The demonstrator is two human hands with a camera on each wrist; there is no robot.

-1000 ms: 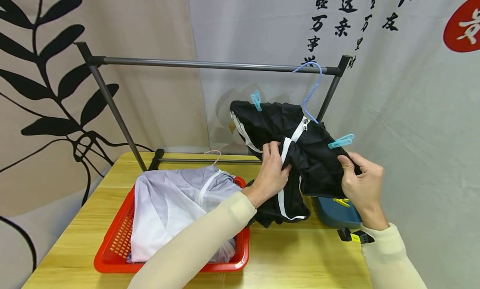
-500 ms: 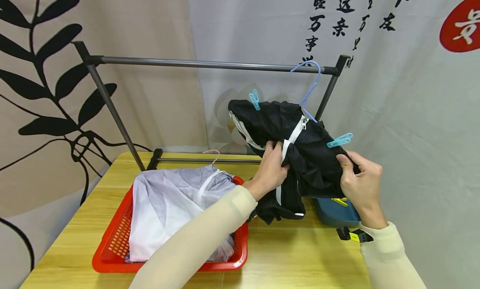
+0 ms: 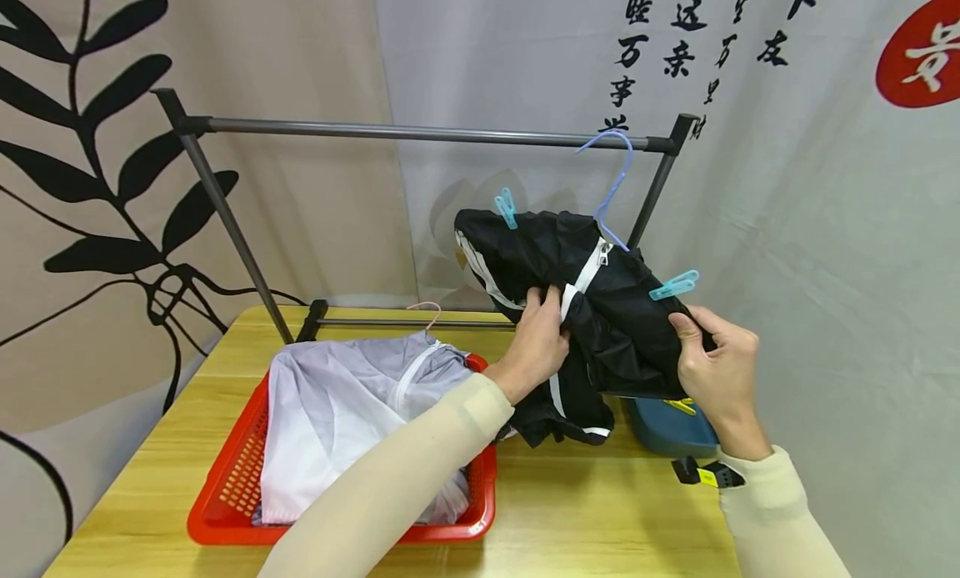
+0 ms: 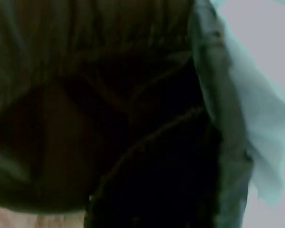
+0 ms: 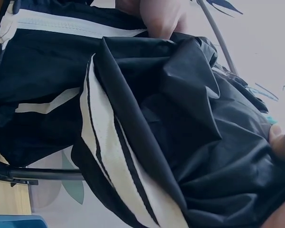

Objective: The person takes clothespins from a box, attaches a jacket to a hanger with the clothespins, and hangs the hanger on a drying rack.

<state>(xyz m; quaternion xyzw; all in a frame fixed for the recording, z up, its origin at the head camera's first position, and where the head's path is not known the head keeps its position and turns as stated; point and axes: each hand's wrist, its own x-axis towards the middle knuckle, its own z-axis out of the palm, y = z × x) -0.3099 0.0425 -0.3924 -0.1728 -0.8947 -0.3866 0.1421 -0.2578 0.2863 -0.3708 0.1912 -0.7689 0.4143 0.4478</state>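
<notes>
A black jacket (image 3: 547, 244) with a white zip hangs tilted on a blue hanger (image 3: 622, 176), which is hooked over the rack's top rail. One light-blue clothes peg (image 3: 506, 208) clips it at the upper left, and a second peg (image 3: 674, 285) at the right shoulder. My left hand (image 3: 534, 349) grips the jacket's front beside the zip, its fingertips hidden in the folds. At the right, my right hand (image 3: 722, 365) pinches the jacket's edge between thumb and fingers. Dark, blurred cloth (image 4: 123, 118) fills most of the left wrist view. White bands (image 5: 104, 109) cross the jacket in the right wrist view.
A red basket (image 3: 225, 515) at the left holds a grey-white jacket (image 3: 330, 411) on a pink hanger (image 3: 432, 312). The grey rack (image 3: 420, 133) stands at the table's back. Behind my right hand sits a blue tray (image 3: 671, 436) with a yellow peg (image 3: 682, 406).
The view shifts slightly. My left hand edges left, and the jacket's lower flap with white trim has changed its folds. Both hands keep their hold on the jacket.
</notes>
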